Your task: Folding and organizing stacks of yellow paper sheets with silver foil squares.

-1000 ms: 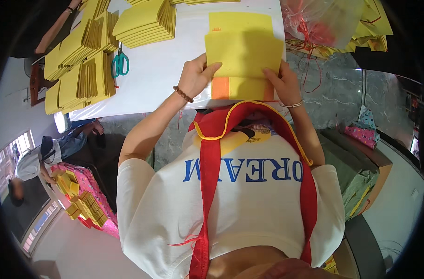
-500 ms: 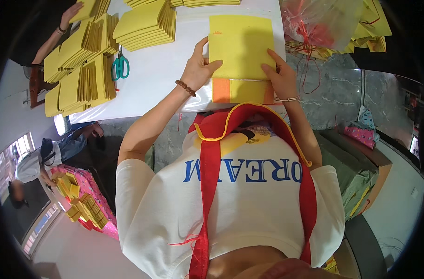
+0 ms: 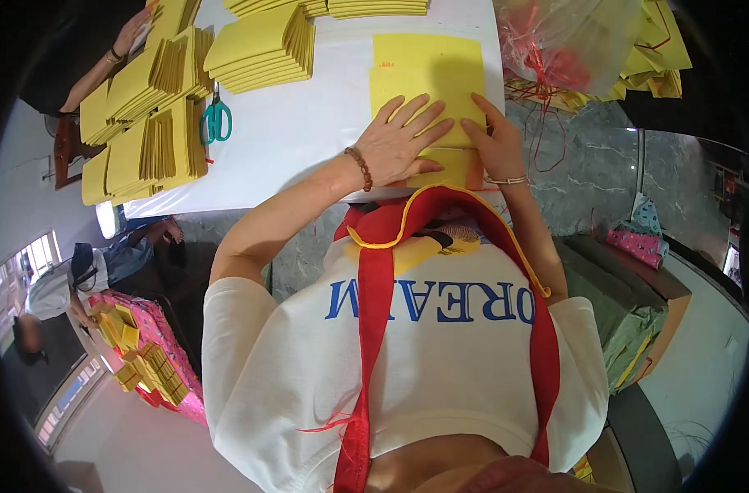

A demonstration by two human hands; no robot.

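Yellow paper sheets (image 3: 428,51) lie on the white table in front of me, layered, with a small orange print near the upper left. My left hand (image 3: 405,135) is spread flat over their lower left part, fingers apart. Along the right edge rests my right hand (image 3: 496,131), its thumb and index finger apart on the paper and its other fingers partly hidden. Below my left hand shows a lower yellow strip with an orange patch (image 3: 474,168) at its right end; its left end is covered.
Stacks of folded yellow paper (image 3: 259,51) fill the table's left and far side. Teal-handled scissors (image 3: 216,123) lie beside them. Another person's hand (image 3: 132,33) touches a stack at far left. A clear plastic bag (image 3: 567,37) with red strings is at the right.
My left hand has moved from the sheets' left edge onto their surface and spread flat, covering the lower left. My right hand stays at the right edge.
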